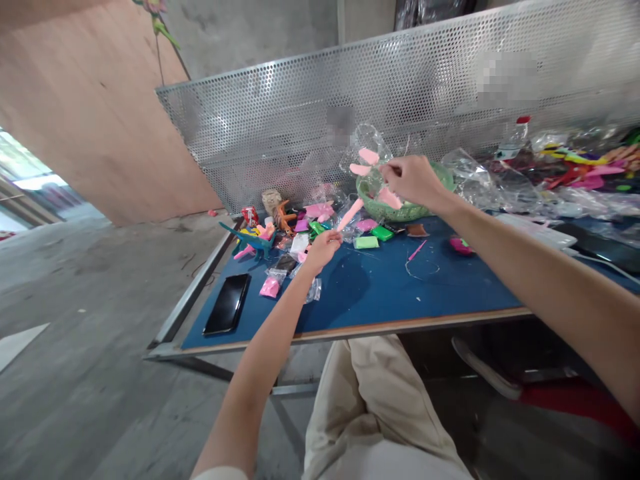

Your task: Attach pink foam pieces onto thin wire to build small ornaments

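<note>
At centre, the right hand (pixel 413 180) pinches pink petals (pixel 369 157) over the green basket (pixel 415 212). The left hand (pixel 324 248) grips the pink strip (pixel 350 215) by its end, lifting it clear of the bench (pixel 380 293).

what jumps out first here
The right hand is up at the pink pieces over a green basket at the far edge of the blue table. The left hand sits among bright packets mid-table. A black phone lies near the left corner.

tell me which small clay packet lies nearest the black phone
The pink plastic-wrapped clay packet, just right of the flat black phone; the two green packets lie farther back by the green basket.
</note>
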